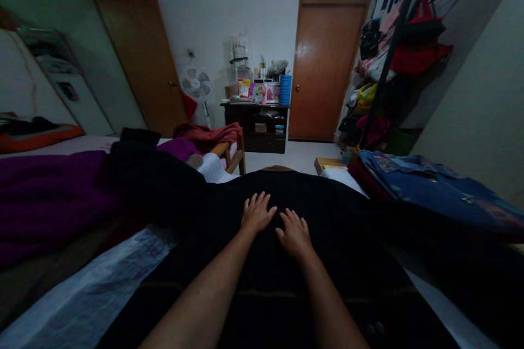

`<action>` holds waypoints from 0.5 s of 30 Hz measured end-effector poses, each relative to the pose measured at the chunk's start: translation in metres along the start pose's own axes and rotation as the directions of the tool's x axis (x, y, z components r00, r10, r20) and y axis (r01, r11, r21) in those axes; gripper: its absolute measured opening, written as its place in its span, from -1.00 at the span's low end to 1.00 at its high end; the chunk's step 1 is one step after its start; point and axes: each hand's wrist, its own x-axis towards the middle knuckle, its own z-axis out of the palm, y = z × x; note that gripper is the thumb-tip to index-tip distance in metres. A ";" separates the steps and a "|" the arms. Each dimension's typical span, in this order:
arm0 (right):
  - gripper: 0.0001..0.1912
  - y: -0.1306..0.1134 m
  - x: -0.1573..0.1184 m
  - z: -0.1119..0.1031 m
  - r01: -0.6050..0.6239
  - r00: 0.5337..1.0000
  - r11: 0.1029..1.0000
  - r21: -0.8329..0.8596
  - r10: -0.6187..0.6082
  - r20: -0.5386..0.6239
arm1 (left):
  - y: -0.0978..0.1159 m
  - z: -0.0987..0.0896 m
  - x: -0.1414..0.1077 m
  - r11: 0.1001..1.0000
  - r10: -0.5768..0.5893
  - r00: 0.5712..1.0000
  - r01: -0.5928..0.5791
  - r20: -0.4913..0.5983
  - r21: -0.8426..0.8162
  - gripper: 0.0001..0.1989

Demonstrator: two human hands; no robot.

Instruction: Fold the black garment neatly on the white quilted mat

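Observation:
A black coat lies spread out over the bed in front of me, its brown-edged collar at the far end and its sleeves stretched to both sides. My left hand rests flat on the coat's upper part, fingers spread. Close beside it, my right hand also lies on the black cloth with its fingers apart. Neither hand grips anything. Near the lower right, dark buttons show faintly on the coat.
Purple clothing lies on the left, and a folded denim jacket on the right. Beyond the bed stand a dark cabinet with items on top, a fan and a wooden door. Bags hang at the right.

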 end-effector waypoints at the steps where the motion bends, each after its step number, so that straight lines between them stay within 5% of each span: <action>1: -0.40 -0.001 -0.001 0.000 -0.012 1.000 1.000 -0.011 0.012 -0.009 | 0.000 0.000 0.000 1.000 0.005 1.000 -0.005 -0.009 0.005 -0.38; 9: -0.41 -0.005 -0.003 0.001 -0.027 0.999 0.999 -0.043 0.025 -0.032 | 0.003 -0.005 0.020 0.964 0.260 0.965 -0.262 0.040 0.045 -0.46; 15: -0.40 -0.003 -0.001 0.003 -0.033 0.999 0.999 -0.014 0.033 -0.038 | 0.002 -0.006 0.058 0.998 0.061 0.989 -0.060 0.133 -0.010 -0.28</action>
